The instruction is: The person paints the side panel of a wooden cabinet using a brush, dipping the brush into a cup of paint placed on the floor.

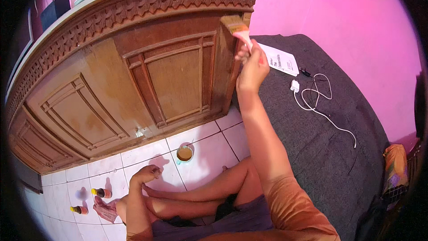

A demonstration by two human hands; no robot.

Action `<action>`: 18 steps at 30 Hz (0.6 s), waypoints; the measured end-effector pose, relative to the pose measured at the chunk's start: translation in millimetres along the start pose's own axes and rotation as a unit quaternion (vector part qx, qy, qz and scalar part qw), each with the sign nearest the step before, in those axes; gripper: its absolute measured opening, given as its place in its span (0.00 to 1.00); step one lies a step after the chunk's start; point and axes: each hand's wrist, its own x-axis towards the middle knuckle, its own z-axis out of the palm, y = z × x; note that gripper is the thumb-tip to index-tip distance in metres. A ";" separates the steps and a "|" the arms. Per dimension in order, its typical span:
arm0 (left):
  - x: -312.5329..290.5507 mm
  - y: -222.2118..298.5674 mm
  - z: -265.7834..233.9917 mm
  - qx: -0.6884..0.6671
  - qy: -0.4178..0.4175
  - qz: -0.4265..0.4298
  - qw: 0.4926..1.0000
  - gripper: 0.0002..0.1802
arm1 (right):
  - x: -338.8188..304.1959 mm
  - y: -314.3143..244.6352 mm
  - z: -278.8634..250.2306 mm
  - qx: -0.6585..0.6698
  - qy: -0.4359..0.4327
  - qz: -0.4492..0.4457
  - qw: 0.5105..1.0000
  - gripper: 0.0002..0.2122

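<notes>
My right hand [253,69] is closed around the pale pink handle of a paintbrush [234,24]. The brush's wide, light brown bristles are at the upper right corner of a carved wooden cabinet [171,82], close to its front; whether they touch is hard to tell. Over my bent legs, my left hand [146,174] hangs with loosely bent fingers and nothing visible in it. Between that hand and the cabinet, a cup [184,153] of brown liquid stands on the tiles. The cabinet front is dark reddish-brown in places and paler brown in others.
Two small yellow-capped bottles [101,193] and a crumpled reddish cloth [105,209] are on the floor at left. To the right, a dark grey covered surface [312,151] bears a white booklet [280,59] and a white charger cable [327,115]. A pink wall [347,13] rises behind.
</notes>
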 end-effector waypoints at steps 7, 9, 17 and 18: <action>-3.5 15.6 1.7 0.013 -0.004 0.010 1.000 0.29 | -14.8 52.5 -40.4 -0.085 -0.016 0.001 0.996 0.11; 1.6 3.6 1.5 0.007 -0.006 0.010 1.000 0.29 | -38.3 69.3 -68.5 -0.085 -0.015 0.020 0.996 0.11; 2.2 0.7 4.8 -0.004 0.012 -0.010 1.000 0.33 | -30.0 26.8 -48.0 -0.063 0.004 0.021 0.998 0.13; -1.2 6.6 4.8 -0.007 0.012 -0.017 1.000 0.33 | -18.5 18.1 -35.2 -0.064 0.006 0.020 0.998 0.13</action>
